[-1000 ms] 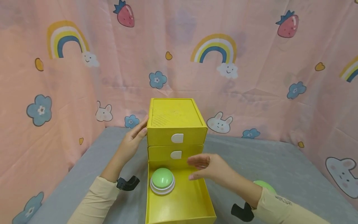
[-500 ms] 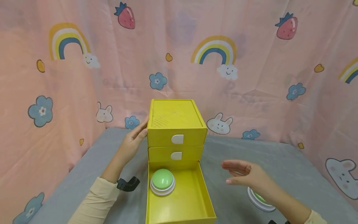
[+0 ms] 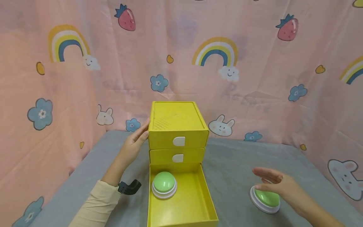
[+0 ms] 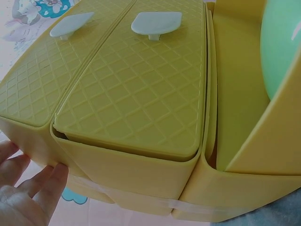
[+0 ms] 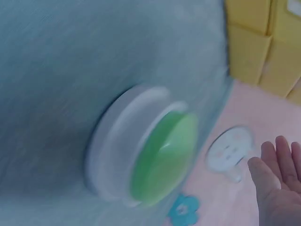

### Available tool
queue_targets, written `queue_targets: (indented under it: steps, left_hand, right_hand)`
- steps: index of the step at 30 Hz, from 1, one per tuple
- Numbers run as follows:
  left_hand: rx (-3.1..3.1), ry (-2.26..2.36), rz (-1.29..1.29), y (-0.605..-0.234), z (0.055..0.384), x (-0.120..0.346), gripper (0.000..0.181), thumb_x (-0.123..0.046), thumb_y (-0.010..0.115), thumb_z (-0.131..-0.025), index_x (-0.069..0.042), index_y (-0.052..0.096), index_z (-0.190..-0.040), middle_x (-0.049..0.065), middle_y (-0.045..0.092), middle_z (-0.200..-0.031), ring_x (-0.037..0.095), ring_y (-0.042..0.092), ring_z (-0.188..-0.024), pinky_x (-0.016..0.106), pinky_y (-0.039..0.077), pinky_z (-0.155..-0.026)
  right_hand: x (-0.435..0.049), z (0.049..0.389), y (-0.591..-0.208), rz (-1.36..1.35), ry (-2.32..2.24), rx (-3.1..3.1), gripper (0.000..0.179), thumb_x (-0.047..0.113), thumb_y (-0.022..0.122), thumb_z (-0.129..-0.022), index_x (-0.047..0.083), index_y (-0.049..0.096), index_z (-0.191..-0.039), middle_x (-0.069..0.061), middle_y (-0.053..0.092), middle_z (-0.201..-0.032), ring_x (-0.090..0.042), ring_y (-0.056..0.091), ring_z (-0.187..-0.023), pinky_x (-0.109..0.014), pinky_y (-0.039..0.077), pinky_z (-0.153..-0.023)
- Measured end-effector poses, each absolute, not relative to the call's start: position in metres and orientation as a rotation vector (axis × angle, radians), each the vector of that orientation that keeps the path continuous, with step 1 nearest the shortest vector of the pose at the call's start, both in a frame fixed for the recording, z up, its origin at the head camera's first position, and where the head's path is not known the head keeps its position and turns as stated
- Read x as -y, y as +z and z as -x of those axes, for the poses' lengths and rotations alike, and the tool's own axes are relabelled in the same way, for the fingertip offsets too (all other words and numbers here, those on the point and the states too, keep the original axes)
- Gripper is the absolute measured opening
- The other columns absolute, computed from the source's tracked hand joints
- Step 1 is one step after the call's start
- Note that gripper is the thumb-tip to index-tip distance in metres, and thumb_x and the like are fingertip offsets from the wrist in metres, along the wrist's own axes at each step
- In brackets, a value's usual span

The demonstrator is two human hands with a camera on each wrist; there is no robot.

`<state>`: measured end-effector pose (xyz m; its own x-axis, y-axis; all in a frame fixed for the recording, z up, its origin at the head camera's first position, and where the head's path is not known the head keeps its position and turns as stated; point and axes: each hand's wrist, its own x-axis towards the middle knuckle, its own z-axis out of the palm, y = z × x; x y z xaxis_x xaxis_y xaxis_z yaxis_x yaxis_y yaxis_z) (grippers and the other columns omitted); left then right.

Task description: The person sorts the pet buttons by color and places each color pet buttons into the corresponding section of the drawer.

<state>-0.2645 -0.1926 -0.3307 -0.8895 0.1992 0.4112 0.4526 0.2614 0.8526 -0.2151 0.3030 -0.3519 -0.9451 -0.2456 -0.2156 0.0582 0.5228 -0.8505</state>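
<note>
Well, yellow drawer unit [image 3: 177, 126] sits mid-table [image 3: 232, 164], bottom drawer [image 3: 181, 198] pulled out w/ one green dome button [image 3: 164, 184] inside. Left hand [image 3: 133, 143] lies flat vs the unit's side, fingers straight; keep it bracing. Right hand [image 3: 279, 186], fingers spread, hovers over 2nd green button [image 3: 265, 198] on table, right of drawer. Best to come straight down & grip its white rim. No readable writing or brand.
</note>
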Motion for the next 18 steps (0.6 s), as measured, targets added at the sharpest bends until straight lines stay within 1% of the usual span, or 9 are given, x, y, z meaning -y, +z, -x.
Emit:
queue_targets:
  steps: [4, 7, 9, 11, 12, 14, 15, 16, 18]
  left_hand:
    - [2.308, -1.688, 0.61, -0.331, 0.264, 0.192, 0.054, -0.037, 0.04, -0.108, -0.023, 0.026, -0.159, -0.005, 0.017, -0.167, 0.021, 0.019, -0.155, 0.05, 0.031, -0.121]
    - [2.308, -1.692, 0.609, -0.331, 0.264, 0.192, 0.054, -0.037, 0.04, -0.108, -0.024, 0.026, -0.159, -0.007, 0.017, -0.167, 0.02, 0.018, -0.155, 0.048, 0.031, -0.121]
    - [2.309, -1.694, 0.606, -0.331, 0.264, 0.192, 0.054, -0.037, 0.04, -0.108, -0.024, 0.027, -0.159, -0.008, 0.017, -0.167, 0.02, 0.018, -0.155, 0.048, 0.031, -0.121]
    - [2.311, -1.694, 0.605, -0.332, 0.264, 0.192, 0.054, -0.037, 0.04, -0.108, -0.024, 0.027, -0.159, -0.007, 0.017, -0.167, 0.02, 0.019, -0.154, 0.048, 0.031, -0.121]
    - [2.311, -1.692, 0.607, -0.331, 0.264, 0.192, 0.054, -0.037, 0.04, -0.108, -0.023, 0.026, -0.159, -0.007, 0.018, -0.167, 0.02, 0.019, -0.154, 0.048, 0.031, -0.121]
    - [2.305, -1.69, 0.613, -0.331, 0.264, 0.192, 0.054, -0.036, 0.039, -0.108, -0.023, 0.026, -0.159, -0.006, 0.018, -0.167, 0.02, 0.019, -0.154, 0.049, 0.031, -0.121]
    - [2.299, -1.689, 0.62, -0.331, 0.264, 0.192, 0.053, -0.035, 0.039, -0.109, -0.022, 0.026, -0.159, -0.005, 0.018, -0.167, 0.021, 0.019, -0.154, 0.049, 0.031, -0.121]
    - [2.296, -1.688, 0.623, -0.331, 0.264, 0.192, 0.053, -0.034, 0.039, -0.109, -0.022, 0.026, -0.159, -0.004, 0.018, -0.167, 0.021, 0.019, -0.154, 0.048, 0.031, -0.121]
    - [2.288, -1.683, 0.63, -0.331, 0.265, 0.192, 0.052, -0.032, 0.038, -0.109, -0.021, 0.026, -0.159, -0.001, 0.018, -0.167, 0.022, 0.019, -0.154, 0.049, 0.031, -0.12]
  right_hand:
    - [-0.322, 0.221, -0.362, 0.136, -1.359, -2.474, 0.07, 0.03, 0.066, -0.096, 0.005, 0.035, -0.154, -0.006, 0.048, -0.153, 0.029, 0.043, -0.105, -0.011, 0.05, -0.092]
    - [-0.335, 0.224, -0.369, 0.137, -1.321, -2.472, 0.071, 0.029, 0.063, -0.098, 0.001, 0.03, -0.155, -0.013, 0.044, -0.155, 0.029, 0.043, -0.105, -0.012, 0.051, -0.092]
    - [-0.342, 0.224, -0.373, 0.139, -1.278, -2.478, 0.073, 0.029, 0.061, -0.099, -0.001, 0.027, -0.156, -0.021, 0.039, -0.157, 0.023, 0.047, -0.108, -0.021, 0.053, -0.097]
    - [-0.346, 0.224, -0.376, 0.13, -1.232, -2.479, 0.075, 0.03, 0.06, -0.1, -0.003, 0.023, -0.156, -0.026, 0.032, -0.158, 0.003, 0.054, -0.125, -0.03, 0.053, -0.102]
    - [-0.347, 0.224, -0.377, 0.129, -1.21, -2.484, 0.076, 0.03, 0.06, -0.1, -0.004, 0.021, -0.156, -0.028, 0.03, -0.158, -0.01, 0.053, -0.132, -0.035, 0.052, -0.104]
    - [-0.349, 0.225, -0.379, 0.118, -1.187, -2.489, 0.078, 0.031, 0.06, -0.1, -0.005, 0.019, -0.156, -0.03, 0.027, -0.159, -0.038, 0.04, -0.142, -0.048, 0.047, -0.109]
    - [-0.349, 0.225, -0.381, 0.101, -1.188, -2.484, 0.08, 0.032, 0.061, -0.099, -0.005, 0.018, -0.156, -0.031, 0.026, -0.159, -0.044, 0.034, -0.144, -0.051, 0.045, -0.11]
    - [-0.35, 0.225, -0.382, 0.092, -1.187, -2.477, 0.081, 0.032, 0.061, -0.099, -0.006, 0.018, -0.156, -0.032, 0.024, -0.159, -0.054, 0.023, -0.144, -0.054, 0.043, -0.111]
    - [-0.351, 0.226, -0.386, 0.075, -1.188, -2.468, 0.083, 0.032, 0.063, -0.098, -0.007, 0.017, -0.156, -0.032, 0.022, -0.159, -0.056, 0.021, -0.144, -0.059, 0.04, -0.112]
